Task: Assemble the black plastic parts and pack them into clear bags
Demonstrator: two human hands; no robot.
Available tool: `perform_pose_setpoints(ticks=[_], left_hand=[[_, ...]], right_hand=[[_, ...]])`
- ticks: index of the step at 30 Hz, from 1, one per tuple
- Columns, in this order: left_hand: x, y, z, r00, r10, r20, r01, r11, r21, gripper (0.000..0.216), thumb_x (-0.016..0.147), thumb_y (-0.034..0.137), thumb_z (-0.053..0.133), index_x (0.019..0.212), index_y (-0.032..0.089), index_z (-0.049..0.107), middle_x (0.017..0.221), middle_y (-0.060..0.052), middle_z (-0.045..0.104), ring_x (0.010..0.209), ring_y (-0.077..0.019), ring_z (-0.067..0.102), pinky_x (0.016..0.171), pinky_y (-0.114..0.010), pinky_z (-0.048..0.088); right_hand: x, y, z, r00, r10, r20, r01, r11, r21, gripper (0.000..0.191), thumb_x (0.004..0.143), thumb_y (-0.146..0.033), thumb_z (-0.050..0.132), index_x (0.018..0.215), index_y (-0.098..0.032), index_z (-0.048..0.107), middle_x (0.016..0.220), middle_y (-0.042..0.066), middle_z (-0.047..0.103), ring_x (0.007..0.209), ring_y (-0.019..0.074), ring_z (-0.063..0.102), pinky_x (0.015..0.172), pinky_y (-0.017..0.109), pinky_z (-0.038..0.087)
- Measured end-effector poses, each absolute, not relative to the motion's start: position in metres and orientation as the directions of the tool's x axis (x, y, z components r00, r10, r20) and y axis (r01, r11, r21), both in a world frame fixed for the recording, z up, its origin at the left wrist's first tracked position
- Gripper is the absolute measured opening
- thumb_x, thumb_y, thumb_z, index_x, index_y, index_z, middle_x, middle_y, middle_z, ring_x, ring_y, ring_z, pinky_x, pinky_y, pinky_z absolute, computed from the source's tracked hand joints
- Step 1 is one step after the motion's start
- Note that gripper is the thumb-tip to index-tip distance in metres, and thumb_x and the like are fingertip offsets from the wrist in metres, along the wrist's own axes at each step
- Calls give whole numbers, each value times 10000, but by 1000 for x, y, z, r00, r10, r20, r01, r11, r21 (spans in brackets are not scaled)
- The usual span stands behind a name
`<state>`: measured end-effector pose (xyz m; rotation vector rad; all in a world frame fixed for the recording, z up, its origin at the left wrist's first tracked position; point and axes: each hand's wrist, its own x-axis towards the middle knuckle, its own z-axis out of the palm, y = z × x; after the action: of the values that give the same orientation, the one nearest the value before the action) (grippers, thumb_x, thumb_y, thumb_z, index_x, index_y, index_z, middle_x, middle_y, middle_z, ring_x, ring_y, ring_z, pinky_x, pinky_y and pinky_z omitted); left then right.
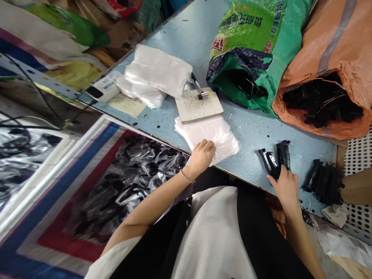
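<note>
My left hand [202, 155] is closed at the near edge of a stack of clear plastic bags [222, 135], with its curled fingers pinching the top bag. A flat board [188, 108] sprinkled with dark specks lies on the far end of the stack, and a small black-handled brush [203, 95] rests on it. My right hand [286, 188] grips a black plastic part [283, 153] at the table's near right edge. Beside its thumb lie more narrow black parts [269, 162], one with a white mark. The fingertips are partly hidden.
A green woven sack [261, 38] and an orange sack [328, 46] of black pieces lie open at the back right. More black parts [324, 182] sit at far right. Folded plastic bags [159, 69] lie back left. Below, a striped sack [52, 232] holds bagged black items [145, 166].
</note>
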<state>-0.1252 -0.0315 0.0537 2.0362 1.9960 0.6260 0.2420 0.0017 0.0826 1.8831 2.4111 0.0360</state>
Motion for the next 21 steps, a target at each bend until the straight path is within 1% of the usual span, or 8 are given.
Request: perform_pose_setpoints(ticks=[2,4,6,8,11,14,17,21], left_hand=[[-135,-21,52,-85,995,43,795,42,605,158,885,135,614,735,176,645,864,-85,683,832,-223,634,749,-351,539],[-151,-14,52,-151,985,-82,627,160,762,152,855,222,675,721,184,613,748,-22,639,711,-176,598,660,-300,493],[-162,-11,52,-192,968,-164,484,238,842,168,841,277,689,738,191,588,685,15,608,647,-150,565,604,-272,444],[-165,-10,51,-234,959,-163,404,248,881,121,840,262,663,792,196,574,686,27,613,656,-146,576,603,-259,433],[-159,-13,46,-292,950,-110,342,211,916,97,828,220,641,888,199,567,753,25,651,693,-144,618,641,-257,476],[-159,-16,40,-278,960,-40,393,152,907,64,845,169,594,903,186,615,828,-15,706,766,-165,669,727,-296,551],[-165,-20,37,-181,976,124,604,11,797,259,898,90,474,986,164,706,1030,-96,757,991,-219,702,937,-399,580],[-170,-29,37,-98,957,272,784,-94,613,461,964,67,373,1332,137,642,1377,-171,651,1254,-259,635,1079,-461,548]], right_hand=[[247,9,84,-190,973,-131,980,179,-89,607,905,-552,590,1224,-42,662,981,242,684,973,391,596,902,546,471],[242,13,87,-172,942,-288,916,45,-399,561,839,-607,648,1118,-125,712,1000,187,713,953,353,633,881,501,500],[226,10,92,-260,859,-440,683,-159,-713,550,772,-641,705,1072,-180,727,1006,122,734,918,304,663,843,437,529],[202,2,97,-405,759,-509,398,-355,-846,537,735,-650,743,1038,-206,737,972,81,743,885,272,678,787,381,546],[159,-8,95,-577,620,-531,140,-566,-813,480,769,-631,740,993,-207,745,928,75,749,822,236,682,692,323,552],[118,-8,81,-727,418,-544,19,-781,-624,472,827,-600,701,1029,-175,736,956,97,758,741,186,659,572,264,532],[91,-2,61,-794,231,-562,2,-924,-383,471,893,-579,628,1068,-151,715,908,81,748,676,137,625,462,194,494],[82,0,48,-789,186,-586,-59,-972,-230,496,986,-563,491,1122,-126,686,889,68,724,652,103,593,458,154,520]])
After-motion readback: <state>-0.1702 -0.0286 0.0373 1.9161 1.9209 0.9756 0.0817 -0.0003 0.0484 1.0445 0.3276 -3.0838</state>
